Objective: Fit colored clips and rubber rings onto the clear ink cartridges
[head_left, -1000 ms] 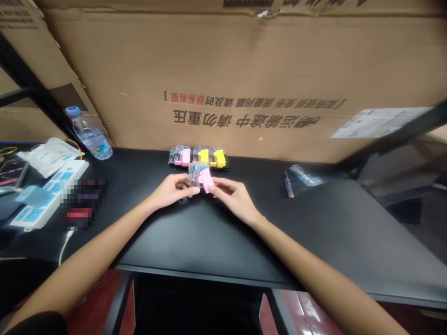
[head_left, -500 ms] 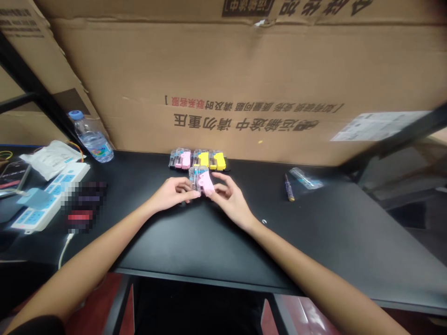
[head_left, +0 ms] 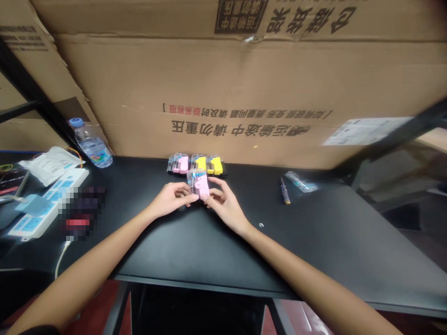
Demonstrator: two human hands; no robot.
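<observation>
Between both hands, above the black table, is a small clear device with a pink part (head_left: 201, 185). My left hand (head_left: 174, 197) pinches its lower left side with thumb and fingers. At its lower right side, my right hand (head_left: 225, 202) grips the pink part, with the index finger arched above. Just behind stand similar clear devices in a row: pink ones (head_left: 180, 164) on the left and yellow ones (head_left: 214, 164) on the right.
A screwdriver (head_left: 285, 191) and a clear plastic packet (head_left: 301, 182) lie to the right, a small white ring (head_left: 261, 225) nearer. At left are a water bottle (head_left: 92, 144), a white power strip (head_left: 49, 204) and a white pouch (head_left: 52, 164). Cardboard (head_left: 216, 74) stands behind.
The pink-and-clear device has turned slightly more upright between my hands. The camera view has shifted a little; both hands still hold the device.
</observation>
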